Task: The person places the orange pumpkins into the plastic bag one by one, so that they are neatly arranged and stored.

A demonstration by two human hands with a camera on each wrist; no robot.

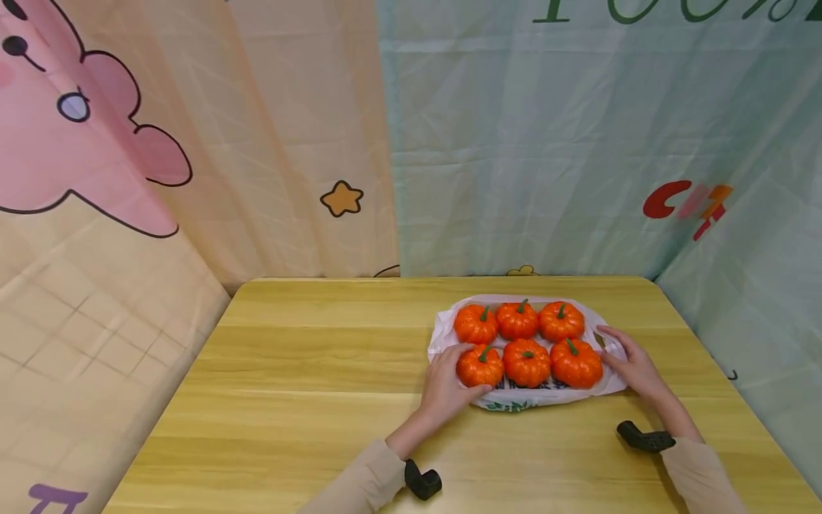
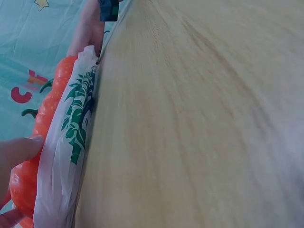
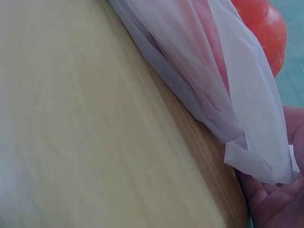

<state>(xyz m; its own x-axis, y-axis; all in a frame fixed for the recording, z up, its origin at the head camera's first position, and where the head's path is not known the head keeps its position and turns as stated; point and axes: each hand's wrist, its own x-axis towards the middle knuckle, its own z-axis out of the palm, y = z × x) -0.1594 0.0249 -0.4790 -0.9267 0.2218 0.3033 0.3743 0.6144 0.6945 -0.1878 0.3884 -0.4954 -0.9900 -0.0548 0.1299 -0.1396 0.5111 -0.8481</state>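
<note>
Several small orange pumpkins (image 1: 527,363) with green stems sit in two rows on a white plastic bag (image 1: 613,382) with green leaf print, at the right side of the table. My left hand (image 1: 445,385) grips the front-left pumpkin (image 1: 480,368), thumb on its near side and fingers round its far side. In the left wrist view, the thumb (image 2: 21,149) presses against the orange skin above the bag's printed side. At the bag's right end, my right hand (image 1: 638,370) holds the plastic edge. The right wrist view shows the loose white plastic (image 3: 259,142) bunched between thumb and fingers.
The wooden table (image 1: 289,400) extends left of the bag. Printed curtains (image 1: 514,143) hang behind the table and along its sides. Each wrist carries a black strap mount (image 1: 645,437).
</note>
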